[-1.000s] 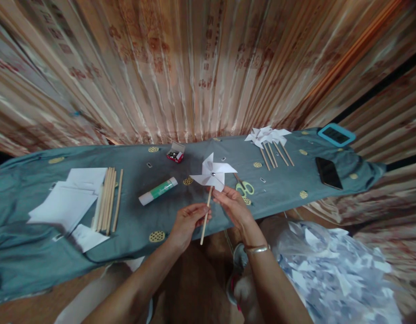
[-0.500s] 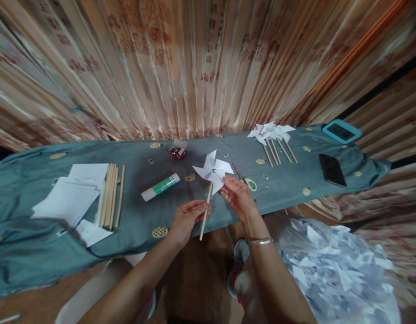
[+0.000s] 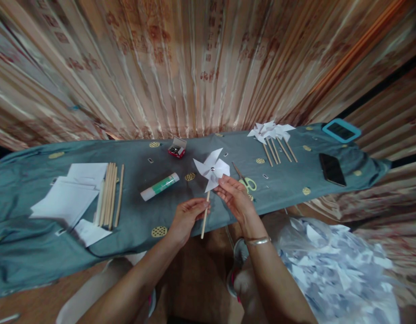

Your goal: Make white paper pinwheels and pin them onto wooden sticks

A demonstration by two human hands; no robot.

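A white paper pinwheel (image 3: 212, 169) with a shiny metal pin at its centre is held above the near part of the table. My left hand (image 3: 189, 219) pinches its thin wooden stick (image 3: 204, 220) between thumb and fingers. Close by, my right hand (image 3: 235, 198) has thumb and fingers closed at the edge of a lower-right paper blade. Beyond that hand lie green-handled scissors (image 3: 248, 183). A glue stick (image 3: 159, 186) with a green label rests left of the pinwheel, and a small red open box of metal pins (image 3: 177, 148) stands behind it.
White paper sheets (image 3: 64, 198) and wooden sticks (image 3: 108, 195) lie on the left. Several finished pinwheels (image 3: 271, 132) are piled at the back right, near a black phone (image 3: 332, 169) and a blue-framed device (image 3: 342, 130). A bag of white paper pieces (image 3: 342, 270) sits at lower right.
The pinwheel's blades have turned about the pin, and my right hand has shifted slightly left to another spot on the paper. My left hand stays on the stick.
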